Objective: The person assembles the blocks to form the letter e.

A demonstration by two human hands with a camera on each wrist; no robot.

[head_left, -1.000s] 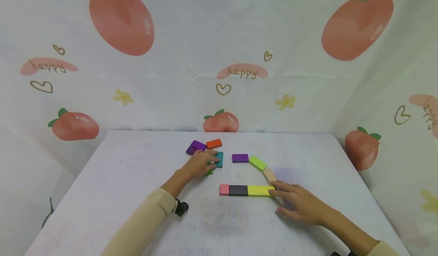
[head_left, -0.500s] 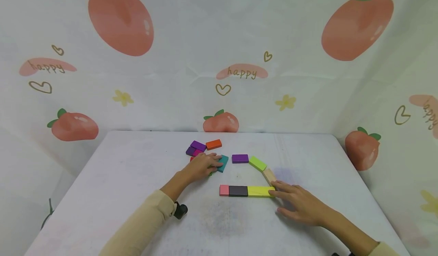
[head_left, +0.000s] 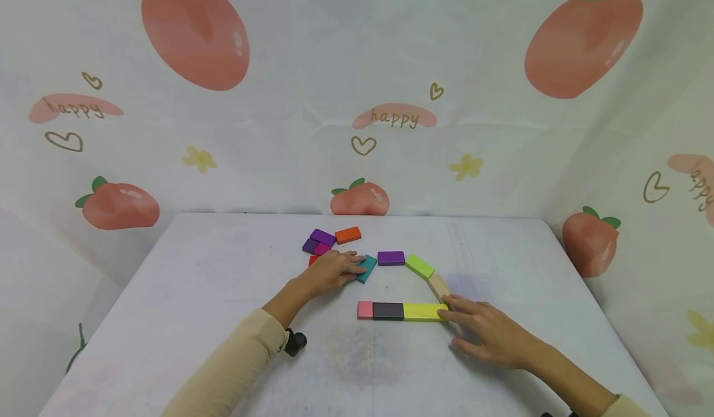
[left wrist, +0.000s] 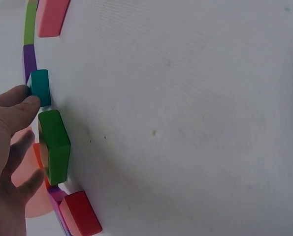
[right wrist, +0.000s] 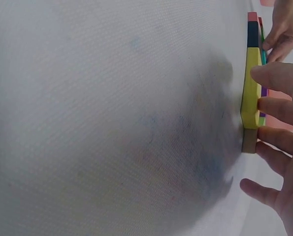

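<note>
Thumb and forefinger of my left hand (head_left: 330, 271) pinch the flat teal rectangular block (head_left: 369, 268), lying angled on the white tabletop (head_left: 223, 293) just beside the purple rectangular block (head_left: 391, 258), can't tell if they touch; my right hand (head_left: 488, 333) has fingers spread apart, tips touching the yellow rectangular block (head_left: 421, 311) and the pale wooden rectangular block (head_left: 438, 285) where those two meet

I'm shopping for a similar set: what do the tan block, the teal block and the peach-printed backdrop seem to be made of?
Tan block: probably bare wood, matte; its pale, natural-looking colour suggests it.
Teal block: perhaps painted wood, though plastic is possible; smooth, even colour.
Backdrop: likely cloth or thin plastic sheeting, printed, mostly matte; it shows creases.
</note>
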